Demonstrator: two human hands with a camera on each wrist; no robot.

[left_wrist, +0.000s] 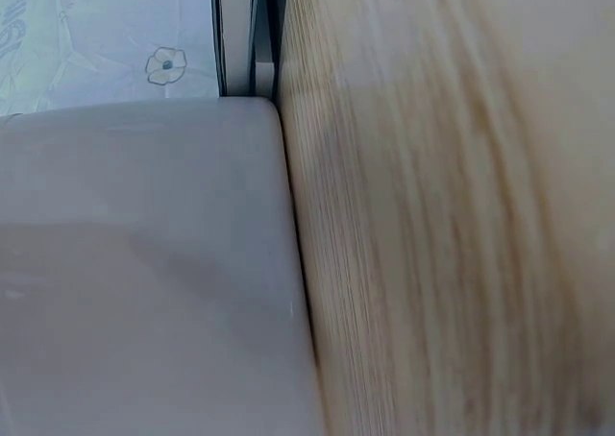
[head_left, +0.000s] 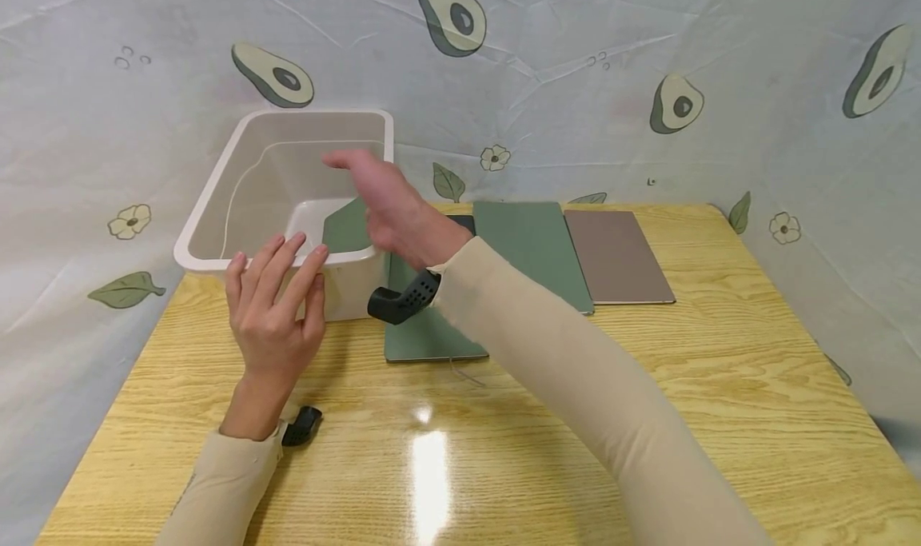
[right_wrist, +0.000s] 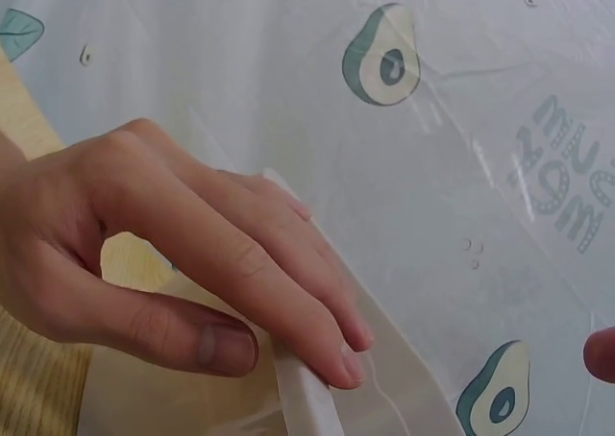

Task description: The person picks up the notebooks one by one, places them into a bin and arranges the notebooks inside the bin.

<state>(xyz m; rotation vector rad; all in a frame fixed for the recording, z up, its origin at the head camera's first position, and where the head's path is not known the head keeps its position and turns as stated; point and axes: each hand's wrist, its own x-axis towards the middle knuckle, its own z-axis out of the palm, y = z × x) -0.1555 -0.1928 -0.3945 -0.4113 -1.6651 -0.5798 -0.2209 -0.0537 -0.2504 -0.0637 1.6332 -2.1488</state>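
Note:
A light beige plastic bin stands on the table at the left, with a green notebook inside it. My left hand grips the bin's front rim, fingers over the top and thumb outside; the right wrist view shows this left hand from the side. Above the bin's right side is my right hand, somewhat blurred, with no object showing in it. It overlaps the notebook in the bin and partly covers another green notebook with a ribbon, lying on the table. The left wrist view shows the bin's outer wall.
Right of the bin lie a dark notebook, mostly hidden, a larger green notebook and a brown notebook. The wooden table meets an avocado-print sheet at the back and sides.

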